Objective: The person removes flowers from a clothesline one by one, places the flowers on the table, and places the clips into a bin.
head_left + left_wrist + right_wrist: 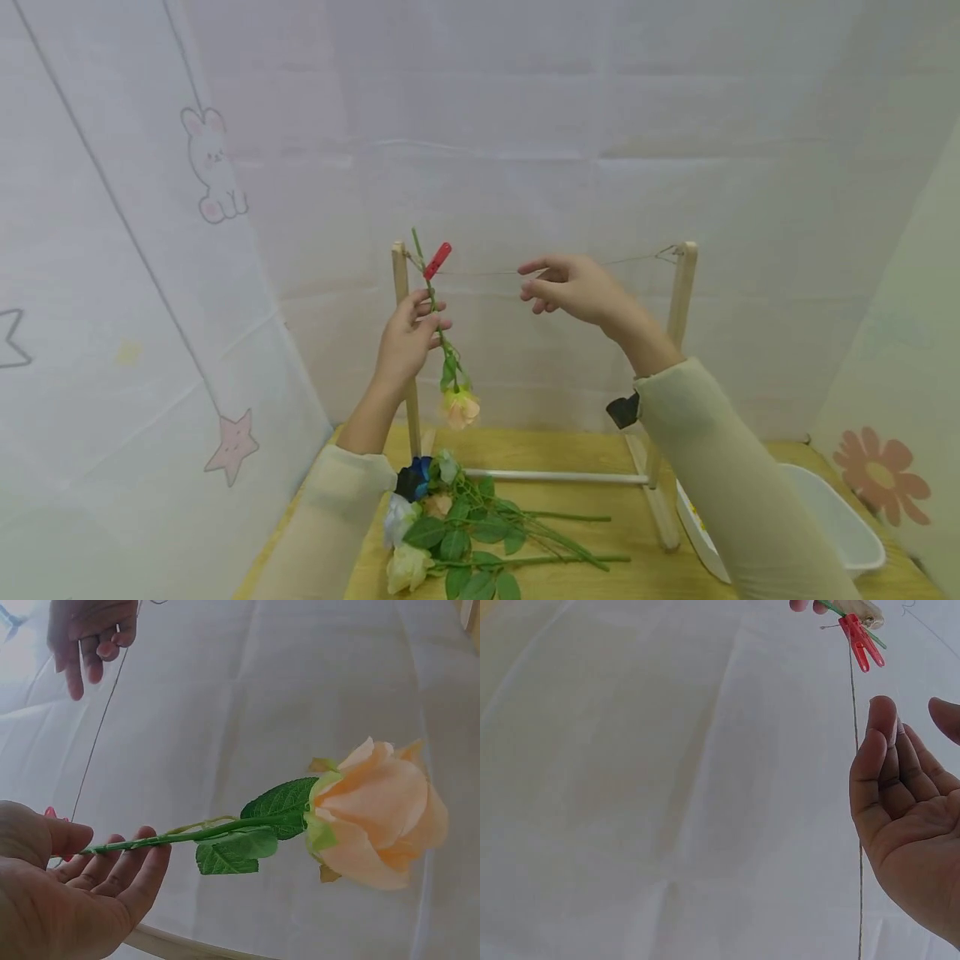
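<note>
A peach artificial rose (460, 407) hangs head down by its green stem at the left of a string (100, 735). A red clothespin (437, 261) sits where the stem crosses the string, close to the left post. My left hand (408, 337) holds the stem below the clothespin, thumb on one side and loosely bent fingers on the other. In the left wrist view the bloom and its leaves extend past the fingertips. My right hand (573, 287) is farther right at string height, fingers gently bent, holding nothing. The right wrist view shows the string passing behind that hand (911, 795).
Two wooden posts, left (401, 275) and right (681, 292), carry the string, with a white bar (555, 477) low between them. Several artificial roses (480, 529) lie on the wooden table (570, 454). A white basin (832, 508) stands at the right, partly behind my sleeve.
</note>
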`<action>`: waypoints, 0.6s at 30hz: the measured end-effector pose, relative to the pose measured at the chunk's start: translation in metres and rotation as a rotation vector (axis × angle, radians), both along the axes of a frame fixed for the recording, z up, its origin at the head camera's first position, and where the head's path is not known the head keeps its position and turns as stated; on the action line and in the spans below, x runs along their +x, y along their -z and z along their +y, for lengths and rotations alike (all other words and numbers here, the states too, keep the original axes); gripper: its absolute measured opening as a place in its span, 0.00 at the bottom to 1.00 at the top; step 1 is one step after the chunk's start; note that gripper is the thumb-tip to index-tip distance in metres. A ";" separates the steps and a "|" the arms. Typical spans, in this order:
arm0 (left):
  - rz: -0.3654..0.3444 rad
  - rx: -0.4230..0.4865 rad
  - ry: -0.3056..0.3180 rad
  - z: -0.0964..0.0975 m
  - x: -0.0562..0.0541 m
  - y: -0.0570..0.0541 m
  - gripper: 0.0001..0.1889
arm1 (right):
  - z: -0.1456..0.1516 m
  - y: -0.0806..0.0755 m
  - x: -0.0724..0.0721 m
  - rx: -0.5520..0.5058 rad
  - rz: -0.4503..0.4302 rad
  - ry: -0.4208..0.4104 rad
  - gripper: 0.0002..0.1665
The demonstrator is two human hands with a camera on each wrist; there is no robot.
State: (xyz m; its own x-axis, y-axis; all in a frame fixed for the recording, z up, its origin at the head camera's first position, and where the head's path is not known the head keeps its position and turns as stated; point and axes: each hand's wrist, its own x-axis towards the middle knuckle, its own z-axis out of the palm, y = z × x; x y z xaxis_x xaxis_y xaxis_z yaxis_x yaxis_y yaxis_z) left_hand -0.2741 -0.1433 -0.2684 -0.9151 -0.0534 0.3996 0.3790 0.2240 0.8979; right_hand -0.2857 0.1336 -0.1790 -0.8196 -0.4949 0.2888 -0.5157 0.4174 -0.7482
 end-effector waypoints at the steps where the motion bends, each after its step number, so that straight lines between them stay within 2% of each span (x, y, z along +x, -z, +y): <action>1: -0.003 0.009 0.013 -0.001 0.000 0.000 0.25 | -0.004 -0.001 -0.001 -0.007 -0.007 -0.006 0.23; 4: -0.004 0.038 0.039 0.000 -0.001 -0.002 0.25 | -0.014 -0.005 -0.005 -0.018 -0.015 -0.006 0.23; 7: 0.011 0.059 0.040 0.002 -0.003 -0.003 0.24 | -0.023 -0.007 -0.008 -0.028 -0.022 -0.001 0.22; 18: 0.042 0.123 -0.049 0.003 -0.007 -0.003 0.20 | -0.055 -0.015 -0.016 -0.137 -0.085 -0.049 0.22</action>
